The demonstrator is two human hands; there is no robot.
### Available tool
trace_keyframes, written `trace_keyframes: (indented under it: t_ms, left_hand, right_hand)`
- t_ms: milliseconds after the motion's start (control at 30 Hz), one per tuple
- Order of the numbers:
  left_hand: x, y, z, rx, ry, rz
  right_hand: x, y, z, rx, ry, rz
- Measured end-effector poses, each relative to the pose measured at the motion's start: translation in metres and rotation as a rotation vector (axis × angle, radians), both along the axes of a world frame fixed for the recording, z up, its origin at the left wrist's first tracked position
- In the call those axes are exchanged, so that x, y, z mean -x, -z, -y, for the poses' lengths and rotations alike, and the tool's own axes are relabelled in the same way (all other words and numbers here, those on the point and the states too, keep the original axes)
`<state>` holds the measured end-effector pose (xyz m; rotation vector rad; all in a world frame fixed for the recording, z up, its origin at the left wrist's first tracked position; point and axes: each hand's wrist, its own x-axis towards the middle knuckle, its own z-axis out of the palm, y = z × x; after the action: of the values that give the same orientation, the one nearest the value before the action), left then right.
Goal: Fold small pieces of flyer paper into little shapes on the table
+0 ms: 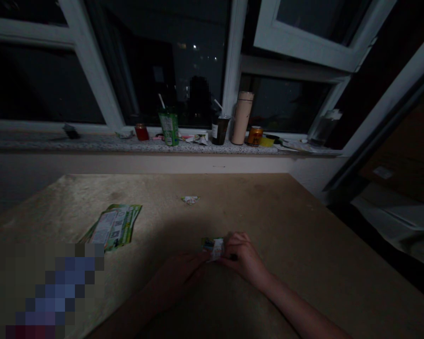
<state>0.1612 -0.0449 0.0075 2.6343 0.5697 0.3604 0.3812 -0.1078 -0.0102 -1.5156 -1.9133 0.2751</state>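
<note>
A small piece of green-and-white printed wrapper (217,248) lies on the tabletop between my two hands, apparently folded. My right hand (243,254) is curled with its fingers pinching the wrapper's right edge. Flat and stretched out, my left hand (185,266) rests on the table with its fingertips touching the wrapper's lower left side. Shadow covers much of this hand. Farther back sits a small folded triangle (190,200) of similar printed material. To the left are flat green printed wrappers (115,226), overlapping one another.
The brown table (286,216) reaches to the wall below a window. On the speckled sill (194,147) stand a red jar (141,132), a green cup with a straw (169,127), a dark drink cup (219,129), a pink flask (242,117) and an orange can (255,136). The lower left corner is pixelated.
</note>
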Motion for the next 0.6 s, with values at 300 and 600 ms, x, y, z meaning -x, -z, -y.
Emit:
trace_keyframes:
  t_ms: [300, 600]
  left_hand:
    - [0.003, 0.005, 0.007, -0.077, -0.052, -0.023]
    - [-0.005, 0.012, 0.036, -0.24, -0.109, -0.116]
  right_hand:
    - [0.001, 0.006, -0.01, 0.14, 0.216, -0.133]
    - [0.004, 0.006, -0.012, 0.173, 0.253, -0.094]
